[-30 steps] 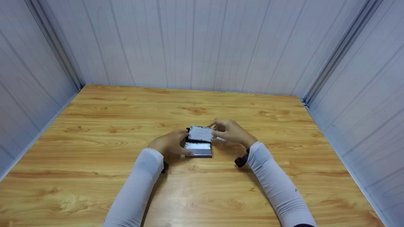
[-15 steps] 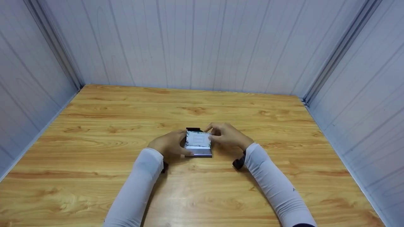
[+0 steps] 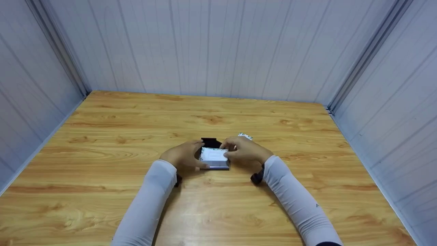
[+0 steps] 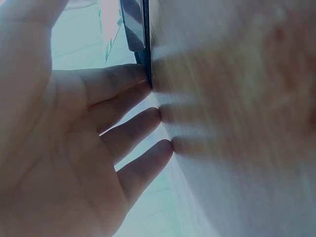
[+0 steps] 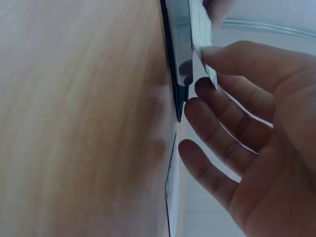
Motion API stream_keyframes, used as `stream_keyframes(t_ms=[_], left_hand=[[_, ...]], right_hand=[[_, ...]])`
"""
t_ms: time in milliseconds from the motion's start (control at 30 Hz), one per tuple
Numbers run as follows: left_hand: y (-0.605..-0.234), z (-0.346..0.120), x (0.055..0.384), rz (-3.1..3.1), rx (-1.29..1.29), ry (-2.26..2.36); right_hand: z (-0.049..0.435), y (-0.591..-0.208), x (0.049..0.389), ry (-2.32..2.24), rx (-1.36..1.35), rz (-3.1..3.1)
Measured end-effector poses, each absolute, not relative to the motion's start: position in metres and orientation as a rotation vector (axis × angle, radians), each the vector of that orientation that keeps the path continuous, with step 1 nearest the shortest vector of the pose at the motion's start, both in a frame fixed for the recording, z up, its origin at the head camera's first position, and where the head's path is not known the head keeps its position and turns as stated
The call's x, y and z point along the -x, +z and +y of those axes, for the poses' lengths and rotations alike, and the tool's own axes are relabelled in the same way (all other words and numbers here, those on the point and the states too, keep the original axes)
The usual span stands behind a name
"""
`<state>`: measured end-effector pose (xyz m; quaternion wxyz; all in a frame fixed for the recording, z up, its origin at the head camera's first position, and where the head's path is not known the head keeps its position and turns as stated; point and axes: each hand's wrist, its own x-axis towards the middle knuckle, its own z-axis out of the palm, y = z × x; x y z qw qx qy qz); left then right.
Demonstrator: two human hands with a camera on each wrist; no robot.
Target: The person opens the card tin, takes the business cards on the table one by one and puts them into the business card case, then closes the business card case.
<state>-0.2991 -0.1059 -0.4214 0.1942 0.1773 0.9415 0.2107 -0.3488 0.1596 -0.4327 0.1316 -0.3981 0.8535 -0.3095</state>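
A flat card case (image 3: 209, 142) with a black inside and a shiny metal pocket (image 3: 218, 164) lies opened on the table. My left hand (image 3: 183, 154) steadies it from the left, thumb on the front edge and index finger at the far left side. In the left wrist view its other fingertips rest on the tabletop. A white card (image 3: 214, 154) with a leafy border stands partly in the pocket, tilted. My right hand (image 3: 246, 149) pinches this card's right edge between thumb and finger. The right wrist view shows the card (image 5: 203, 34) rising above the pocket's rim.
Another leafy-bordered card (image 3: 245, 136) lies on the wooden table (image 3: 211, 212) just beyond my right hand, partly hidden by it. Pale panel walls (image 3: 208, 48) enclose the table at the back and both sides. A black wrist camera (image 3: 256, 178) hangs beneath my right wrist.
My right hand has moved slightly left and toward me, bringing the card from above the case down into the pocket. The loose card behind that hand has come into view. My left hand stays put.
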Motion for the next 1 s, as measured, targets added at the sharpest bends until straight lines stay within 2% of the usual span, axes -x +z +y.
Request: stream_keyframes(t_ms=[1000], left_hand=[[-0.4210, -0.1052, 0.2982, 2.630, -0.489, 0.605]], right_hand=[[0.1573, -0.4334, 0.3446, -0.749, 1.343, 2.440]])
